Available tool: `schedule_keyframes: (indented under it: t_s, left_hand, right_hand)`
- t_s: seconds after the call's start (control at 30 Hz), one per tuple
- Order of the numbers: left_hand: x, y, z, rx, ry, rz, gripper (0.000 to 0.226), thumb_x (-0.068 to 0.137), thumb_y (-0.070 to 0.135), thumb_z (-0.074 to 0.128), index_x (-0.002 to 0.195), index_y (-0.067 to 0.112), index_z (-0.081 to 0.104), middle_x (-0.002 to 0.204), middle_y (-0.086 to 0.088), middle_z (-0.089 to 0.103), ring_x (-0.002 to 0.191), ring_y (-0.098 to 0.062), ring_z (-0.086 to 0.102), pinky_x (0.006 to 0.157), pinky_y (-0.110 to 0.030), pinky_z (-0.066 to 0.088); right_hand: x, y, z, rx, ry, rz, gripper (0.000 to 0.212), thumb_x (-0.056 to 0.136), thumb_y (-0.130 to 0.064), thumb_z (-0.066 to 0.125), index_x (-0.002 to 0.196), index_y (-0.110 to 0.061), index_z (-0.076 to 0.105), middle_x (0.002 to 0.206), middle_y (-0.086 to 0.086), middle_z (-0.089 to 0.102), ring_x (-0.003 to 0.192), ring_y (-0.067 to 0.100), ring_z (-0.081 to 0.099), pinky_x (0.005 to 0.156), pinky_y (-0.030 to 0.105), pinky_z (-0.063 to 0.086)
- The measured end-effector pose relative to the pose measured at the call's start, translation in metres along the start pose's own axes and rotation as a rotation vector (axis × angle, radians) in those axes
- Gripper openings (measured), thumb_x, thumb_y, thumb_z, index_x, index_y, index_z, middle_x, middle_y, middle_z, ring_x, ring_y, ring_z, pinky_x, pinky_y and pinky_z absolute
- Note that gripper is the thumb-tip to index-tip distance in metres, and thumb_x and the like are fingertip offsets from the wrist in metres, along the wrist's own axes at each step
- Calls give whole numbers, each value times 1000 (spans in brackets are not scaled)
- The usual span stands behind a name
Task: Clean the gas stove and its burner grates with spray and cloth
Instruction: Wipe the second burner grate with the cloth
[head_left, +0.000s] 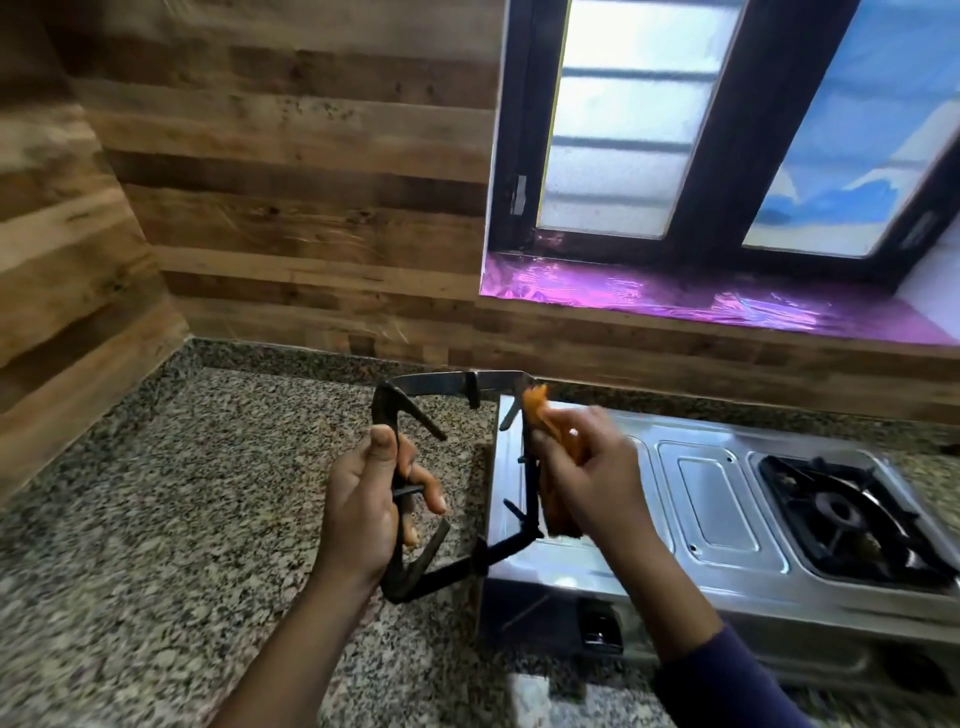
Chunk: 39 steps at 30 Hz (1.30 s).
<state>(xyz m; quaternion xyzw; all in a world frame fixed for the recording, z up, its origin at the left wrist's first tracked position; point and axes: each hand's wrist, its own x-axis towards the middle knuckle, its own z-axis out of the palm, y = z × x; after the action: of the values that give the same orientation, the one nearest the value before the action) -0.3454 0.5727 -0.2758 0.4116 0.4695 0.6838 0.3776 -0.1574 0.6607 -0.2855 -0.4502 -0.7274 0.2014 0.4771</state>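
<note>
A black square burner grate (441, 383) is held upright in the air over the left end of the steel gas stove (722, 499). My left hand (371, 501) grips its left bar. My right hand (587, 467) presses an orange cloth (540, 410) against the grate's right bar. A second black grate (841, 512) sits on the stove's right burner. No spray bottle is in view.
The stove stands on a speckled granite counter (182, 493) that runs left to a wood-panelled corner. A black knob (600, 626) shows on the stove front. Behind is a window with a purple-lined sill (675, 293).
</note>
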Motion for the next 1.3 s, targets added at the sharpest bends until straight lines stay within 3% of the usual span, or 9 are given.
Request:
schedule_keyframes:
  t_s: [0.13,0.23,0.3,0.47,0.6,0.73,0.9,1.13,1.3]
  left_hand:
    - [-5,0,-9,137,-19,31,73,79,80,44,75,7,47,57,-20,63,33,-15,48,31,-18,33]
    - [-11,-5,-3,149,-10,14,65,84,72,41,75,7,48,58,-20,63,33,-13,49,31,-19,34]
    - [-13,-7,5,143,-25,17,63,85,70,42,76,8,48,58,-17,63,37,-15,54,31,-19,35]
    - [-15,-4,12,307,-58,117,68,78,82,40,74,16,55,60,-11,66,41,-28,57,34,-23,37]
    - [-14,-6,10,352,-46,143,66,81,81,36,75,18,55,60,-9,67,43,-21,60,38,-17,40]
    - [-19,-9,22,463,-147,231,53,89,73,33,73,27,54,59,-2,68,40,-1,55,43,-14,42]
    - [-21,-25,20,664,-179,357,40,99,61,30,79,36,55,57,7,64,49,-5,61,48,-37,48]
    - [-18,-36,16,580,-22,316,51,95,66,29,72,29,55,60,3,64,47,-7,59,44,-22,47]
    - [-10,-20,15,403,-60,222,53,93,63,35,71,19,56,58,-9,65,45,-6,61,44,-7,40]
  right_hand:
    - [-11,12,-7,-5,-178,119,10,81,-20,75,90,-25,77,78,-2,66,73,12,65,71,31,53]
    - [0,11,-12,338,63,455,8,83,-20,70,84,-26,75,79,2,74,80,25,71,77,47,58]
    - [4,5,-6,387,194,511,7,87,-20,68,84,-25,72,80,-2,73,79,18,69,78,40,56]
    - [-17,-9,12,419,9,551,6,87,-11,69,85,-16,72,81,6,73,78,20,68,80,44,55]
    - [-17,-6,-1,730,274,730,6,84,-14,70,89,-17,72,97,24,71,86,39,68,83,60,55]
    - [3,-13,0,524,282,565,25,83,-35,69,107,-29,68,106,11,68,95,34,68,82,48,58]
    - [-7,-17,21,370,211,501,30,86,-39,61,113,-26,68,101,2,70,96,19,67,89,48,53]
    - [-37,-27,33,653,-82,612,16,91,-3,61,95,-11,73,90,12,75,80,23,69,71,33,56]
    - [-26,-37,17,874,277,698,25,86,8,59,85,-13,74,82,5,75,75,15,69,68,23,55]
